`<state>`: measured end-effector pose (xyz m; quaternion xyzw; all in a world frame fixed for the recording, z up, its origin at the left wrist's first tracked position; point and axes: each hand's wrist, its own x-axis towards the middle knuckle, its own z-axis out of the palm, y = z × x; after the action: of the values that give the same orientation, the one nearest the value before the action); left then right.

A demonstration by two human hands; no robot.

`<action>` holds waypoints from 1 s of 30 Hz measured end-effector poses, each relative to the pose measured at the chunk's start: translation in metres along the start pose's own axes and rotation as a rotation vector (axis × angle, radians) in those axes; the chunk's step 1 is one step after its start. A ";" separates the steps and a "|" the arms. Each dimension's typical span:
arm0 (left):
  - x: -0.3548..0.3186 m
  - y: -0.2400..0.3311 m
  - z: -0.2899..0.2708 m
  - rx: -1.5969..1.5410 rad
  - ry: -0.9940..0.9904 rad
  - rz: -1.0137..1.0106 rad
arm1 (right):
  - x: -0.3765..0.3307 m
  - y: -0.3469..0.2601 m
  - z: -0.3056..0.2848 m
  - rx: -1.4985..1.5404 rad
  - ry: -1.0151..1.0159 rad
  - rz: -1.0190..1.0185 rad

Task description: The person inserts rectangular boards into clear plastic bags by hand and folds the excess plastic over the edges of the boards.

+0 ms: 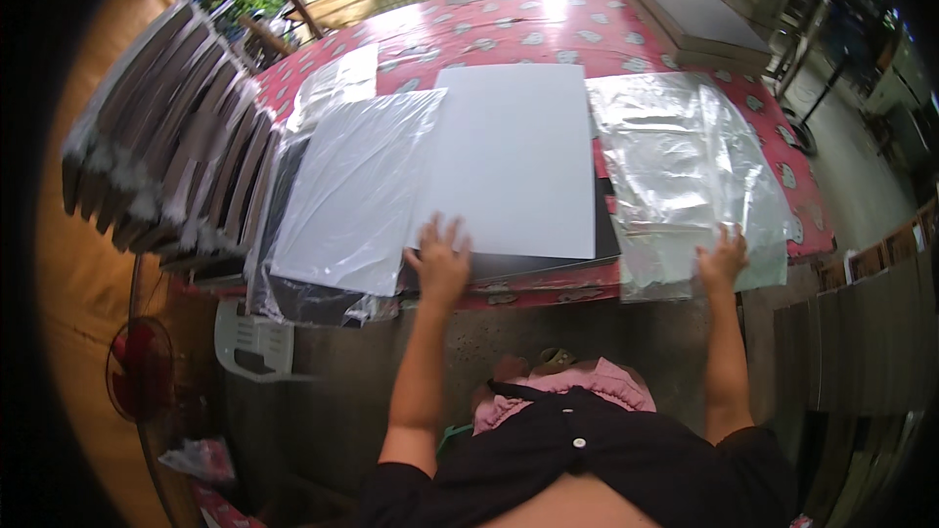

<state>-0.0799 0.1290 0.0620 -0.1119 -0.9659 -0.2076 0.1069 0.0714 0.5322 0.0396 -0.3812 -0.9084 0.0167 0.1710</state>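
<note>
A white rectangular sheet or board [514, 161] lies in the middle of the table, over a black board [548, 269] that shows along its near and right edges. My left hand [442, 264] is at the white sheet's near left corner, fingers spread. To its left, a plastic-wrapped white sheet [357, 191] lies slanted over dark, plastic-covered pieces. On the right is a layer of clear plastic sleeves [670, 166]. My right hand [722, 259] rests on their near part with its fingers apart.
Plastic-wrapped dark boards [186, 137] stand stacked at the left. A grey boxy stack [694, 24] sits at the far right of the table with its red patterned cover [479, 24]. Below are a white plastic chair [252, 342] and, at right, several brown panels [856, 332].
</note>
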 end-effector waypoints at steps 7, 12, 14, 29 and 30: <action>0.031 -0.138 -0.021 0.336 -0.283 -0.345 | 0.005 0.042 0.025 0.174 -0.026 0.083; 0.044 -0.138 -0.017 0.287 -0.184 -0.624 | 0.032 0.081 0.043 0.317 0.112 0.119; 0.041 -0.130 -0.009 0.246 -0.149 -0.693 | 0.045 0.104 0.034 0.302 0.207 0.211; -0.029 -0.004 -0.092 -0.534 -0.471 0.509 | -0.087 -0.247 -0.111 1.246 -0.646 -0.801; -0.037 -0.012 -0.092 -0.691 -0.533 0.323 | -0.073 -0.259 -0.124 1.525 -0.840 -0.350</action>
<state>-0.0334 0.0726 0.1297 -0.3395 -0.8040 -0.4619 -0.1578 -0.0186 0.2854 0.1758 0.0184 -0.6831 0.7295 0.0310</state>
